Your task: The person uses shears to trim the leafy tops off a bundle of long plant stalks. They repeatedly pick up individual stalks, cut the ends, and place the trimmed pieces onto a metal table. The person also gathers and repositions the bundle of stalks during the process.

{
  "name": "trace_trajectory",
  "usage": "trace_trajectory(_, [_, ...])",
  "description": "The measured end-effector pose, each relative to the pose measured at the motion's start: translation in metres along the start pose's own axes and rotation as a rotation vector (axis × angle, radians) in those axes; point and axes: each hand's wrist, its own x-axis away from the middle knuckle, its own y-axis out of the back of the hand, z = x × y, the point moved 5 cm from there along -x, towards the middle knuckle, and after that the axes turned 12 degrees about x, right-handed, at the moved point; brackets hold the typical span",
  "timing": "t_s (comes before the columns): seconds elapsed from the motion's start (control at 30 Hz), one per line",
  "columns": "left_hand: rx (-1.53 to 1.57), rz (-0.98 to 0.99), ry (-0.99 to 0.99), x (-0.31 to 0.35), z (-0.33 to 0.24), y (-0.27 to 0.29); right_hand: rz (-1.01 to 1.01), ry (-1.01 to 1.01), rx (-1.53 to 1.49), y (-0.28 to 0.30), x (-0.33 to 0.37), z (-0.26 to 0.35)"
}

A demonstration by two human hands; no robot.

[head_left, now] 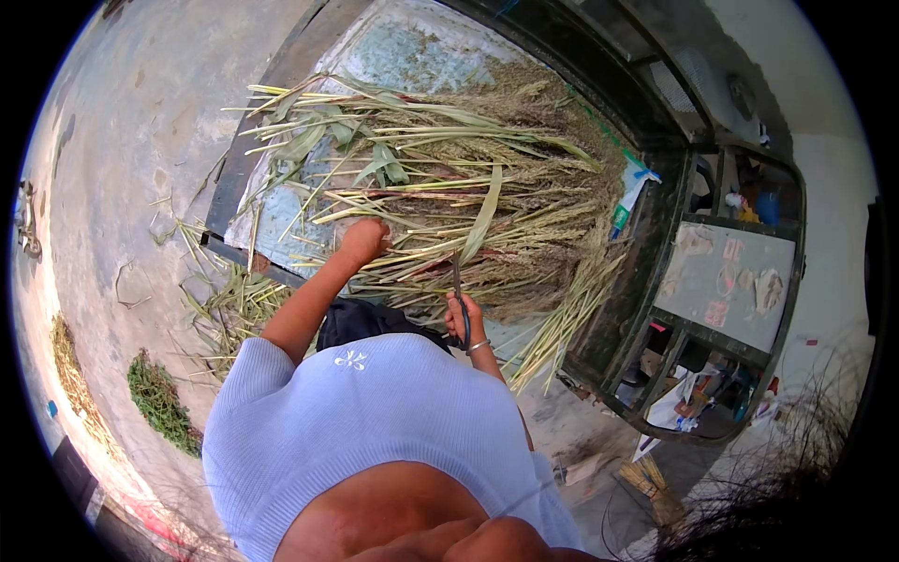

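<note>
Cut stalks with bushy seed heads (524, 229), like sorghum or millet, lie in a thick layer in front of me. Their pale stems point left and the heads point right. My left hand (365, 241) is closed at the stem ends, gripping some stalks. Closer to my body, my right hand (464, 317) is wrapped round the handles of dark metal scissors (457, 278). The blades point away from me, close to a broad dry leaf (484, 215) lying across the stalks.
The stalks rest on a pale blue sheet (393, 58) over a low bed with dark rails (592, 328). A green-and-white tube (629, 201) lies at its right side. Trimmed leaves and stems (239, 304) litter the floor at left, near a green plant heap (161, 401). A straw broom (653, 487) is at lower right.
</note>
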Motion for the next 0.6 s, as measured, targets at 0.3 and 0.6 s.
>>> trace_trajectory(0.3, [0.816,-0.213,0.577,-0.162,0.001,-0.137,-0.149,0.015,-0.177,0.037,0.007,-0.002])
trace_trajectory(0.6, [1.387,-0.327,0.815,-0.163,-0.011,-0.155,-0.169,-0.075,-0.266,0.050,0.014,-0.044])
